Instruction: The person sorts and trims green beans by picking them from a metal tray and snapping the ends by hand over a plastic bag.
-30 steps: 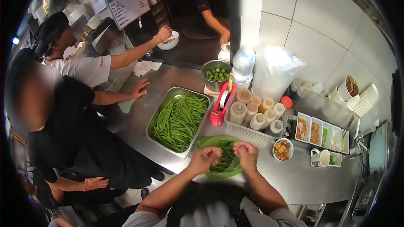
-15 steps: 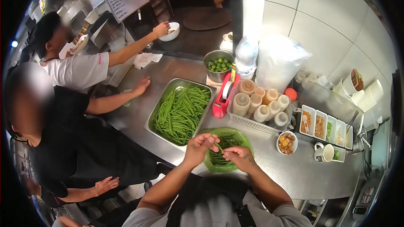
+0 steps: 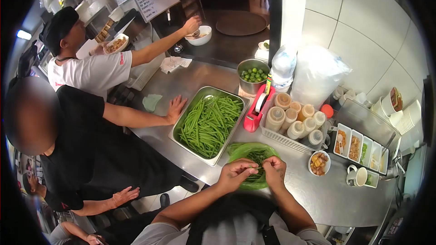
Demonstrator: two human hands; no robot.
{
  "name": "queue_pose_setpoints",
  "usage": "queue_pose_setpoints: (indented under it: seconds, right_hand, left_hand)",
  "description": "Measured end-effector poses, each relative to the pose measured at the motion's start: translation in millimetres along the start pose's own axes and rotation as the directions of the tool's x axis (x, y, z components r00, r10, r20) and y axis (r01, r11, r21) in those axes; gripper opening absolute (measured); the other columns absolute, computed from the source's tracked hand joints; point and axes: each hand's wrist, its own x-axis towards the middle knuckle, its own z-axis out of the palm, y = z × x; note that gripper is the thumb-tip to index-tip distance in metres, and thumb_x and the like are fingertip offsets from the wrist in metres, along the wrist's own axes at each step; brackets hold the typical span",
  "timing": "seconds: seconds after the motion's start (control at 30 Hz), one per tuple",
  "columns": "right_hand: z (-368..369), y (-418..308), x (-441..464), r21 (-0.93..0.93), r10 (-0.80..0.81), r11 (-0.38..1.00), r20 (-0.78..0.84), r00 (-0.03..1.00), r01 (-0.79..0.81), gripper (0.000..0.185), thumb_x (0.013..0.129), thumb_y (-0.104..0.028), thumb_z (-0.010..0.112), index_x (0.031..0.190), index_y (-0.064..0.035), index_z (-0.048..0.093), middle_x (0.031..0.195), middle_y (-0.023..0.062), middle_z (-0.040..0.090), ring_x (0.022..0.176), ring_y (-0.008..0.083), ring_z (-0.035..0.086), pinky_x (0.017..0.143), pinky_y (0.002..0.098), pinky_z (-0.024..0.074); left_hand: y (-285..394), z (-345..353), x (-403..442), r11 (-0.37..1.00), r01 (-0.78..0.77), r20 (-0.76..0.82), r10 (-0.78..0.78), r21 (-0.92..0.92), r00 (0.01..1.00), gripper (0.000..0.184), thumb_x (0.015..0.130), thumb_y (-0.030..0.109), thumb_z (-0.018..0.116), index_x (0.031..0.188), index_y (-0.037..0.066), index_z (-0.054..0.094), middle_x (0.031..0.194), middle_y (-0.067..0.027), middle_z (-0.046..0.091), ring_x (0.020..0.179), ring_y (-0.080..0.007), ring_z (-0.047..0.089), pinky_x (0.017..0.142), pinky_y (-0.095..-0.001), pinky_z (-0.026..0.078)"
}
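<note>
Green beans (image 3: pixel 211 126) are piled ahead-left, nearer the left hand (image 3: pixel 235 174) than the right hand (image 3: pixel 275 171); both are pinched closed, contents unclear.

I'm seeing the wearer's bare left hand (image 3: pixel 237 173) drawing in toward the right hand (image 3: pixel 275 171), while the black-shirted co-worker's hand (image 3: pixel 176 109) is shifting nearer the rectangular steel tray (image 3: pixel 209 91), exposing more pale green cloth (image 3: pixel 152 102).

Green beans (image 3: pixel 211 129), green bag (image 3: pixel 265 148), red dispenser (image 3: pixel 252 121)
</note>
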Motion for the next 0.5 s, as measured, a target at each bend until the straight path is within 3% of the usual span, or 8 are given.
queue_pose_setpoints:
  seconds: [0.1, 0.17, 0.23, 0.27, 0.33, 0.37, 0.4, 0.5]
  right_hand:
    - [-1.9, 12.1, 2.9, 0.037, 0.041, 0.999, -0.031, 0.999, -0.04, 0.009, 0.081, -0.006, 0.064, 0.074, -0.0002, 0.064, 0.063, 0.0002, 0.058, 0.057, 0.0064, 0.051, 0.054, 0.0237, 0.0413]
    - [-6.5, 14.3, -1.4, 0.025, 0.048, 0.999, -0.025, 0.999, -0.047, 0.009, 0.081, -0.007, 0.065, 0.074, -0.0005, 0.065, 0.064, 0.0019, 0.059, 0.057, 0.008, 0.052, 0.054, 0.025, 0.042]
    - [-8.9, 7.8, -4.9, -0.255, -0.142, 0.953, 0.114, 0.983, 0.167, 0.013, 0.082, -0.012, 0.066, 0.074, -0.0022, 0.065, 0.066, 0.0063, 0.06, 0.055, 0.0156, 0.053, 0.054, 0.0288, 0.0438]
    - [-11.5, -9.4, -6.0, -0.446, -0.159, 0.86, 0.229, 0.96, 0.249, 0.016, 0.083, -0.016, 0.068, 0.073, -0.0036, 0.066, 0.07, 0.0105, 0.059, 0.062, 0.0259, 0.057, 0.06, 0.0351, 0.0474]
    - [-8.7, -1.9, -7.7, -0.517, -0.246, 0.775, 0.282, 0.927, 0.363, 0.017, 0.083, -0.017, 0.068, 0.072, -0.0037, 0.066, 0.07, 0.0105, 0.058, 0.067, 0.0283, 0.058, 0.064, 0.0373, 0.0481]
    - [-7.3, 0.7, -7.7, -0.573, -0.329, 0.669, 0.342, 0.88, 0.473, 0.018, 0.083, -0.018, 0.068, 0.071, -0.0039, 0.066, 0.069, 0.0105, 0.057, 0.071, 0.0308, 0.059, 0.067, 0.0396, 0.0489]
    - [-7.2, 0.7, -7.7, -0.596, -0.234, 0.674, 0.387, 0.892, 0.436, 0.013, 0.084, -0.017, 0.066, 0.083, -0.0042, 0.067, 0.084, 0.012, 0.06, 0.085, 0.0321, 0.06, 0.074, 0.0422, 0.049]
    - [1.1, -3.3, -1.9, -0.642, -0.323, 0.595, 0.359, 0.875, 0.483, 0.017, 0.085, -0.015, 0.062, 0.098, -0.0034, 0.065, 0.099, 0.0138, 0.059, 0.092, 0.0336, 0.058, 0.077, 0.0419, 0.0496]
  left_hand:
    - [4.5, -19.0, 1.4, 0.988, -0.081, -0.163, 0.102, 0.131, 0.981, 0.012, 0.091, -0.002, 0.061, 0.102, -0.003, 0.066, 0.108, -0.0126, 0.063, 0.094, -0.0177, 0.065, 0.082, -0.0283, 0.053]
    - [20.7, -50.7, 11.3, 0.882, -0.192, -0.244, 0.318, 0.43, 0.916, 0.011, 0.091, -0.001, 0.062, 0.101, -0.001, 0.066, 0.104, -0.0121, 0.065, 0.089, -0.0175, 0.065, 0.079, -0.029, 0.053]
    - [41.7, -85.5, 23.8, 0.666, -0.184, -0.248, 0.498, 0.722, 0.831, 0.011, 0.091, 0.002, 0.063, 0.1, -0.002, 0.066, 0.1, -0.012, 0.067, 0.084, -0.0187, 0.065, 0.076, -0.03, 0.052]
    - [47.7, -104.6, 28.2, 0.613, -0.063, -0.294, 0.465, 0.788, 0.835, 0.012, 0.089, 0.003, 0.064, 0.1, -0.003, 0.066, 0.1, -0.0124, 0.067, 0.083, -0.019, 0.065, 0.075, -0.0294, 0.052]
    - [34.5, -153.6, 26.7, 0.546, 0.062, -0.346, 0.434, 0.836, 0.832, 0.014, 0.088, 0.003, 0.065, 0.101, -0.004, 0.066, 0.1, -0.0127, 0.067, 0.082, -0.0194, 0.065, 0.073, -0.0289, 0.052]
    - [14.2, -186.8, 27.8, 0.577, 0.153, -0.386, 0.305, 0.802, 0.871, 0.017, 0.088, 0.004, 0.066, 0.103, -0.004, 0.066, 0.099, -0.0114, 0.066, 0.082, -0.0173, 0.064, 0.072, -0.0271, 0.051]
    - [12.0, -194.3, 31.7, 0.595, 0.244, -0.418, 0.171, 0.766, 0.892, 0.019, 0.088, 0.004, 0.066, 0.105, -0.004, 0.066, 0.098, -0.0101, 0.065, 0.081, -0.0152, 0.064, 0.07, -0.0254, 0.05]
    - [8.5, -194.5, 27.4, 0.5, 0.297, -0.425, 0.162, 0.813, 0.891, 0.02, 0.086, 0.002, 0.067, 0.106, -0.002, 0.067, 0.099, -0.0104, 0.066, 0.085, -0.0178, 0.065, 0.071, -0.0257, 0.051]
